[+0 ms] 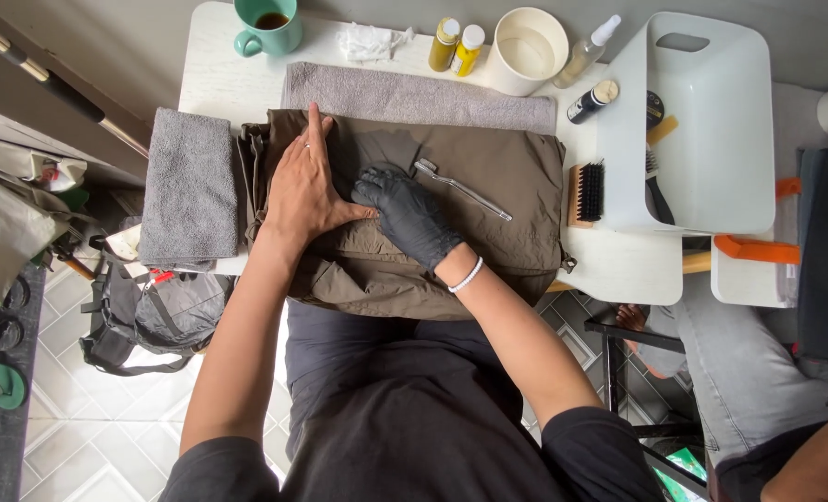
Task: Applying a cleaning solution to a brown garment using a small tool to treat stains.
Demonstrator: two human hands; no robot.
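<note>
An olive-brown fabric bag (488, 214) lies flat on the white table (219, 74), partly over a grey towel (414, 93). My bare left hand (304, 186) presses flat on the bag's left part, fingers together and pointing away from me. My right hand (405, 212), in a black glove, rests palm down on the middle of the bag, touching the left hand's thumb. A clear-handled toothbrush (460, 188) lies loose on the bag just right of the gloved fingers. A darker damp patch (386, 149) shows on the fabric above the hands.
A folded grey towel (189, 186) lies at the left. At the back stand a green mug (267, 26), a crumpled tissue (368, 41), two yellow bottles (457, 46), a white cup (525, 48) and a spray bottle (589, 48). A white bin (711, 130) and wooden brush (585, 193) sit right. Another person's legs (749, 372) are at right.
</note>
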